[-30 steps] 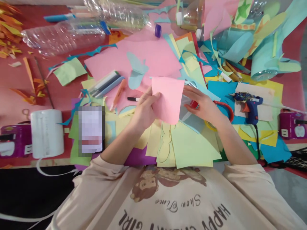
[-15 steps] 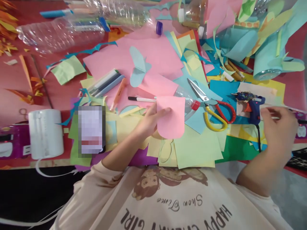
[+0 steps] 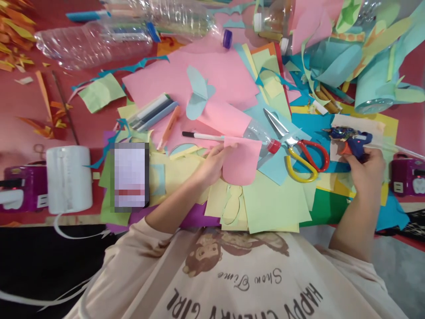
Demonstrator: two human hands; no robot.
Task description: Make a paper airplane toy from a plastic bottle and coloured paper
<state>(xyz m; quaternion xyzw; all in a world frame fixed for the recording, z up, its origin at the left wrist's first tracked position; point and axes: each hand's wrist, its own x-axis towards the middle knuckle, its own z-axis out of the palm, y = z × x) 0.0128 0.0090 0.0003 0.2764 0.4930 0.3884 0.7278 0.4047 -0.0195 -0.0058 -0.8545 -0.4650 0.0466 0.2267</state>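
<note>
My left hand [image 3: 215, 164] pinches a pink paper piece [image 3: 241, 161] with a rounded lower edge, near the middle of the view. At the right, my right hand [image 3: 368, 166] has its fingers wrapped round the handle of a dark blue glue gun [image 3: 357, 141], whose nozzle points left over a pale paper sheet. Between the hands, scissors [image 3: 292, 141] with one red and one yellow handle loop lie on blue paper. Just above the pink piece are a black-capped pen [image 3: 202, 136] and a clear bottle [image 3: 257, 133] partly wrapped in pink paper, with a red cap.
Clear plastic bottles [image 3: 93, 44] lie along the back. A phone-like device [image 3: 131, 175] with a blurred screen and a white box-shaped object [image 3: 68, 179] are at the left. Markers [image 3: 156, 111] rest on pink paper. A blue paper-covered bottle [image 3: 375, 84] lies back right.
My right hand has moved left and down onto the glue gun's handle and closed round it. The pink piece now tilts more, and the whole view has shifted slightly.
</note>
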